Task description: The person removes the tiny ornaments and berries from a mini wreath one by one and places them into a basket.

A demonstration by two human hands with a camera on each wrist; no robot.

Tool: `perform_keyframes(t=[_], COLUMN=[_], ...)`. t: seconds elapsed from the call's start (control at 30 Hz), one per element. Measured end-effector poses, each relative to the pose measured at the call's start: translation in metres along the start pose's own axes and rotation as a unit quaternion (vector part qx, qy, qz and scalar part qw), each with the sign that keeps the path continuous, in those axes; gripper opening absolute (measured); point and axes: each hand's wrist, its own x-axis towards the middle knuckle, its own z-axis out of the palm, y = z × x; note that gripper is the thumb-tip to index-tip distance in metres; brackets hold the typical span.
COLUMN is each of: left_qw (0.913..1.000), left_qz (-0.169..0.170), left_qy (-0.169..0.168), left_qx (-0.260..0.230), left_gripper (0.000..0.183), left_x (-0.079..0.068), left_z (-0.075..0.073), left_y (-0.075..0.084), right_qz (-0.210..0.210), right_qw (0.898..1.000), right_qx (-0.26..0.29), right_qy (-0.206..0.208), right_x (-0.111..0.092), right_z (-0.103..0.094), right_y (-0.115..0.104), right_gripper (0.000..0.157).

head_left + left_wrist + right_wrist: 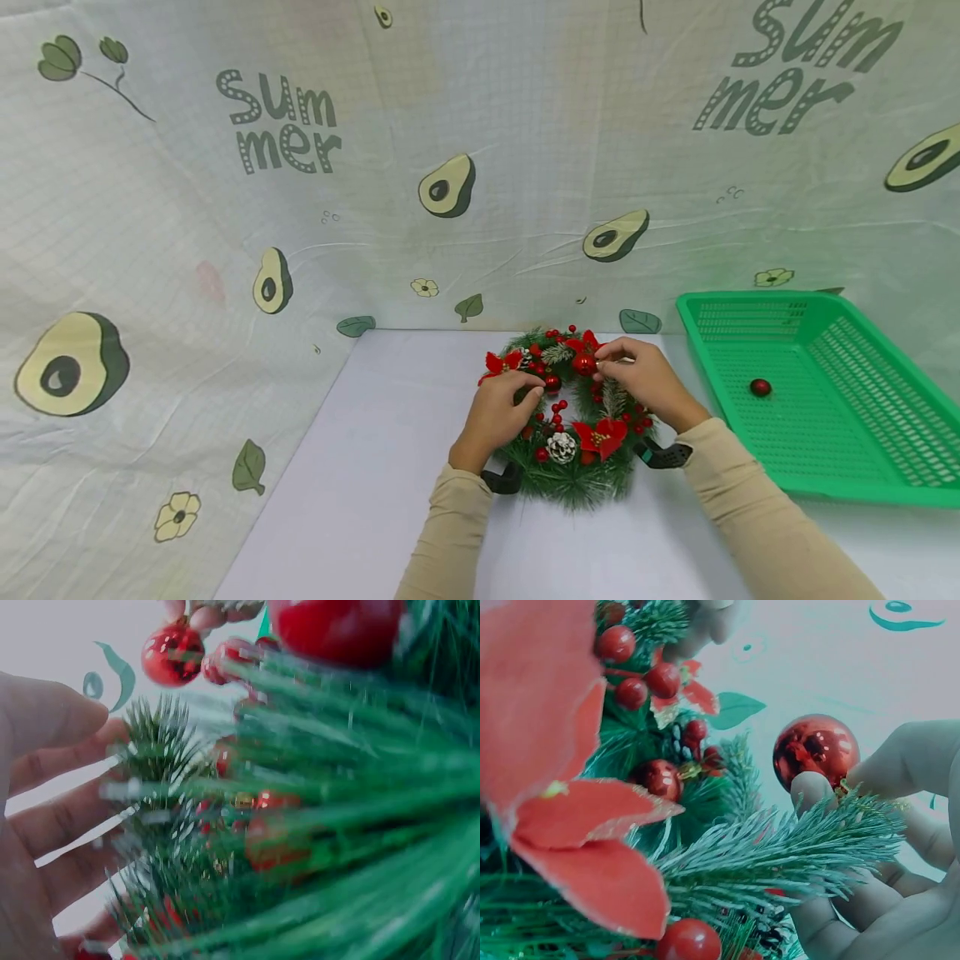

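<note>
A green Christmas wreath (577,483) lies on the white table, trimmed with red berries, red poinsettias (600,437) and a frosted pine cone (561,447). Over its upper right side my right hand (648,379) pinches a shiny red bauble (584,364) near its top. The right wrist view shows this bauble (816,754) between thumb and finger, behind a frosted sprig (795,847). My left hand (498,408) is at the wreath's left side, beside a second red bauble (552,383). Its fingers (64,814) are extended and spread behind the needles in the left wrist view.
To the right stands a green plastic basket (697,333) with a dark red ball (761,387) in it. A pale cloth (525,108) printed with avocados hangs behind the table (360,483). Dark bands circle both wrists.
</note>
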Motion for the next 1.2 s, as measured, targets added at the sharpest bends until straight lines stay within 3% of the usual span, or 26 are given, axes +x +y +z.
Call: perform_keyframes(t=[0.23,0.47,0.77,0.97,1.2], left_qw=[0.9991,0.9990,0.9960,0.9950,0.9946], left_qz=[0.029,0.028,0.027,0.028,0.035], left_qy=[0.021,0.016,0.010,0.009,0.000], left_qx=[0.024,0.032,0.084,0.096,0.098], left_gripper=[0.019,0.016,0.017,0.015,0.015], left_x=[0.002,0.003,0.011,0.011,0.012], left_z=[0.005,0.015,0.027,0.034,0.037], left_y=[0.010,0.025,0.043,0.046,0.046], right_qz=[0.024,0.045,0.056,0.066,0.067], right_qw=[0.999,0.997,0.993,0.995,0.997], right_qx=[0.030,0.068,0.105,0.073,0.023], right_qy=[0.006,0.011,0.012,0.014,0.015], right_x=[0.000,0.000,-0.001,-0.001,-0.002], right_z=[-0.002,-0.003,-0.006,-0.003,-0.002], right_y=[-0.002,-0.003,-0.004,-0.003,-0.004], right_gripper=[0.027,0.034,0.033,0.042,0.036])
